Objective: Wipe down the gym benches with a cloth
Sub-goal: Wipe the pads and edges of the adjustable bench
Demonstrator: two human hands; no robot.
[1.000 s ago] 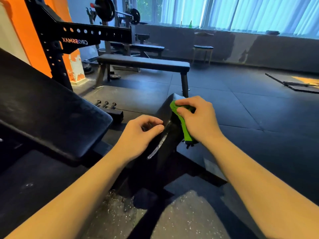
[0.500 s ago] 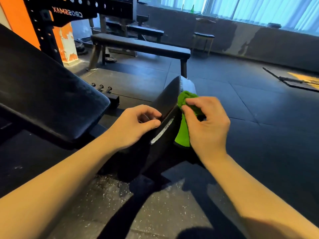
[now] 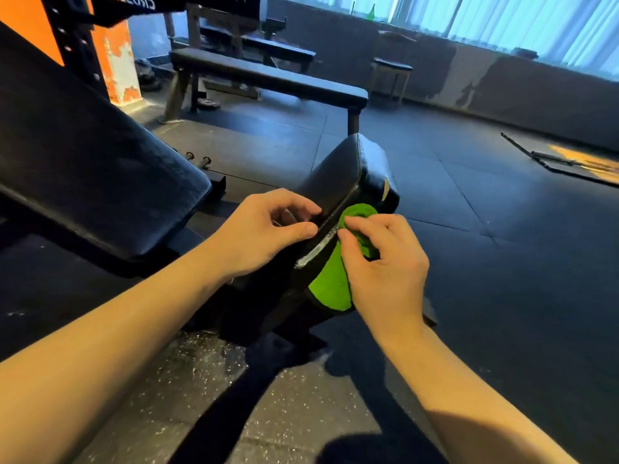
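A black padded seat point(image 3: 338, 177) of an adjustable bench tilts up in the middle of the view, with a worn white strip along its near edge. My right hand point(image 3: 385, 266) grips a bright green cloth point(image 3: 330, 286) and presses it against the seat's right side. My left hand point(image 3: 264, 234) holds the seat's left edge between curled fingers and thumb. The bench's black backrest pad point(image 3: 87, 169) slopes down from the left.
A flat black bench point(image 3: 268, 78) stands behind, with another bench and a black rack point(image 3: 77, 45) by an orange wall at the back left. A stool point(image 3: 392, 67) sits near the grey back wall. A barbell on a mat point(image 3: 562, 160) lies far right. Dark rubber flooring lies around.
My right hand and the green cloth have slid down the seat's right side toward me. My left hand has stayed on the seat's left edge. The view has dipped lower.
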